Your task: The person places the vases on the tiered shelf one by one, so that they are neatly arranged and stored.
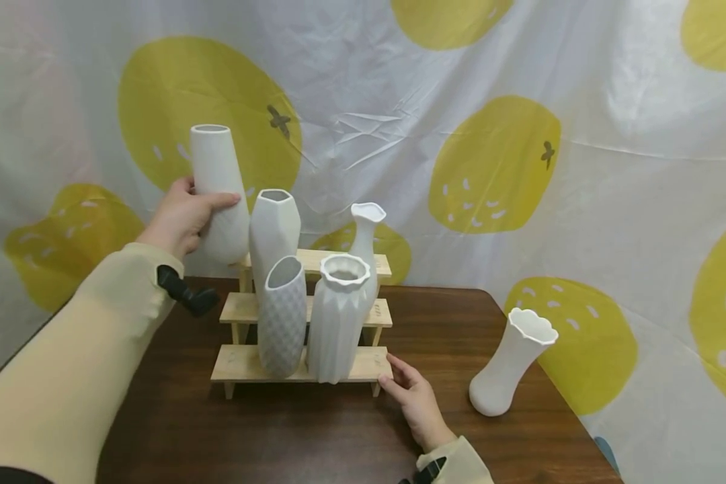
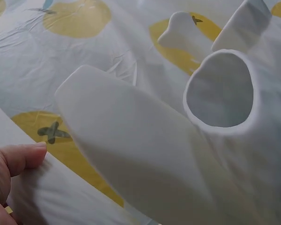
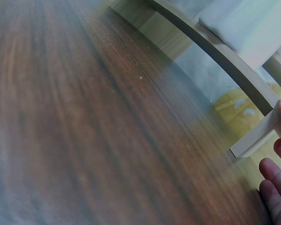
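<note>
My left hand (image 1: 178, 218) grips a smooth white vase (image 1: 220, 168) round its middle, thumb across the front. The vase is upright, slightly tilted, at the left end of the top step of a three-step wooden stand (image 1: 242, 363). In the left wrist view the thumb (image 2: 25, 157) lies along its side. My right hand (image 1: 417, 403) pinches the right end of the stand's bottom step between thumb and index finger; other fingers (image 3: 276, 176) are bent beside the stand's leg (image 3: 255, 136). Close to the left hand's vase stands a faceted white vase (image 1: 275, 225).
On the bottom step stand a diamond-textured vase (image 1: 282, 329) and a ribbed vase (image 1: 337, 329). Behind them is a slim vase with a flared lip (image 1: 366, 235). Another wavy-rimmed vase (image 1: 508, 370) is on the brown table (image 1: 266, 437) at right. A fruit-patterned cloth (image 1: 363, 134) hangs behind.
</note>
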A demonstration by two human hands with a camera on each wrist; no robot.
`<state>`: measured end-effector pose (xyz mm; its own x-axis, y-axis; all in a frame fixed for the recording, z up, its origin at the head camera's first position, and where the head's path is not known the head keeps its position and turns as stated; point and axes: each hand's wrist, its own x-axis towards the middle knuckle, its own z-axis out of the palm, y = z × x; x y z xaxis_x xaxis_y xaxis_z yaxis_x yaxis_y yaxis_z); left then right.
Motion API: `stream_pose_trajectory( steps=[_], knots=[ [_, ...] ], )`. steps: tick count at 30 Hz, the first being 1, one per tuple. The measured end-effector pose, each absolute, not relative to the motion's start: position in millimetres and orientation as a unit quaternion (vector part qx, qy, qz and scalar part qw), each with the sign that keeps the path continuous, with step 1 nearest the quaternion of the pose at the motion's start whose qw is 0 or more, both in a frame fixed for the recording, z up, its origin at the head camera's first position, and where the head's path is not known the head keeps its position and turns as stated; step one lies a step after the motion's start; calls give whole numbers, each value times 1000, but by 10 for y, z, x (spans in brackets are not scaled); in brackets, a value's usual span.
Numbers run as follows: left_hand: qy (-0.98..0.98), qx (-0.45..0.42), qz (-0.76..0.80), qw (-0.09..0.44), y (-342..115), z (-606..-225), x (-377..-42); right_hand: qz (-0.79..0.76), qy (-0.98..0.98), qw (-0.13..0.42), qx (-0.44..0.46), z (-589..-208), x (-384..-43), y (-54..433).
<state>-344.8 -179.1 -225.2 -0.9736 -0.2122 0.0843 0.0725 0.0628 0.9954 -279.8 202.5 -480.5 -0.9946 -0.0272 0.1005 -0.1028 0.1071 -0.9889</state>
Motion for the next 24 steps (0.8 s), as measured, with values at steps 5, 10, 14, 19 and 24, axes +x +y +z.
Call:
stream_pose_trajectory(
  steps=[5, 10, 14, 19, 24],
  knots=[
    [-722, 39, -683, 102, -1737, -2247, -3528, 670, -741, 24, 38, -4807, -2796, 2021],
    [-725, 28, -681, 100, -1721, -2258, -3616, 670, -741, 25, 41, -4803, -2803, 2023],
    [-725, 17, -683, 91, -1720, -2277, -3679, 671, -739, 29, 41, -4816, -2807, 2023],
    [-728, 5, -681, 80, -1707, -2297, -3725, 673, -738, 32, 41, -4828, -2815, 2023],
    [-734, -3, -676, 70, -1680, -2317, -3755, 674, -737, 32, 45, -4832, -2823, 2021]
  ],
)
